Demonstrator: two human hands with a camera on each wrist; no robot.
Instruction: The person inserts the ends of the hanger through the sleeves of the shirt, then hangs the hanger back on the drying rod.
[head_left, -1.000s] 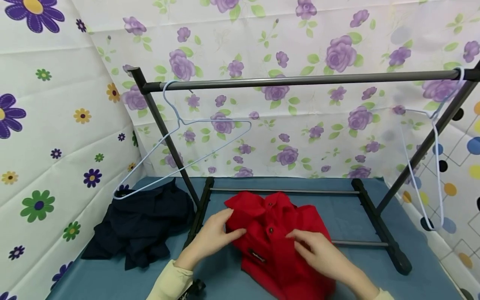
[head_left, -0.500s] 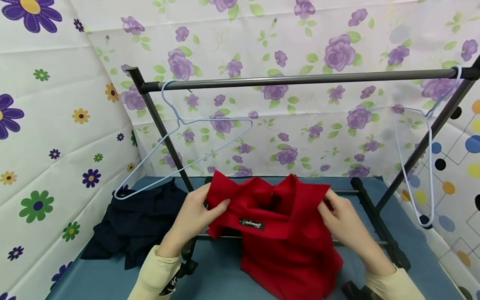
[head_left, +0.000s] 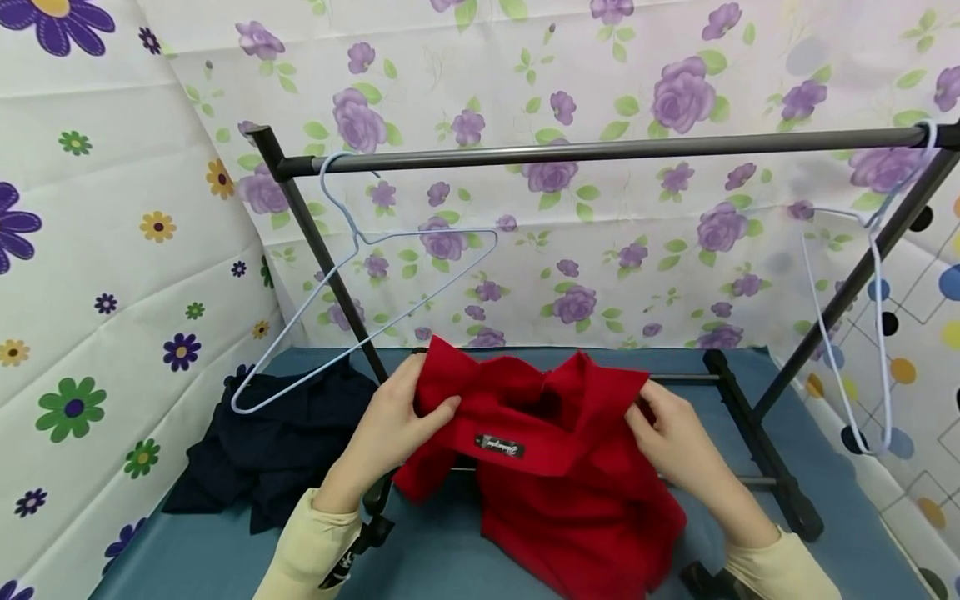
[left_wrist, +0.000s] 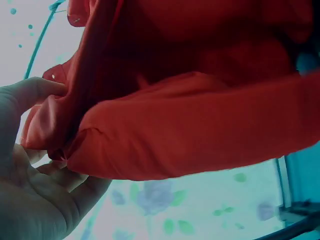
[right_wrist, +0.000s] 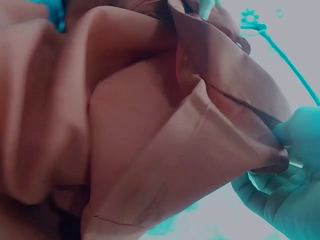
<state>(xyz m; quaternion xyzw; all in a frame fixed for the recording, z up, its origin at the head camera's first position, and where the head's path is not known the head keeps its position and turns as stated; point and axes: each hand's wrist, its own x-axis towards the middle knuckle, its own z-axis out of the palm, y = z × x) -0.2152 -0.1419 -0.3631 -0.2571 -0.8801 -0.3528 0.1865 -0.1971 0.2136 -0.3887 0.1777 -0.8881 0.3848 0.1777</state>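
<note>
A red collared shirt (head_left: 555, 508) with a small black label (head_left: 499, 445) inside its neck hangs between my two hands, its lower part trailing toward me. My left hand (head_left: 390, 429) pinches one side of the collar, thumb on the near face. On the other side, my right hand (head_left: 678, 437) grips the opposite collar edge between thumb and fingers. The left wrist view has the left hand (left_wrist: 45, 185) at a fold of the red cloth. In the right wrist view the right hand (right_wrist: 290, 185) holds a collar corner.
A dark metal rack's top bar (head_left: 570, 153) spans the view ahead. One pale blue hanger (head_left: 360, 242) hangs at its left end, another hanger (head_left: 876, 333) at its right. Dark navy clothing (head_left: 277, 450) lies crumpled on the blue surface (head_left: 420, 542) at left.
Both hands have taken hold of the collar sides, lifting and spreading the shirt up from the surface. Over the last half second the right hand shifts slightly inward.
</note>
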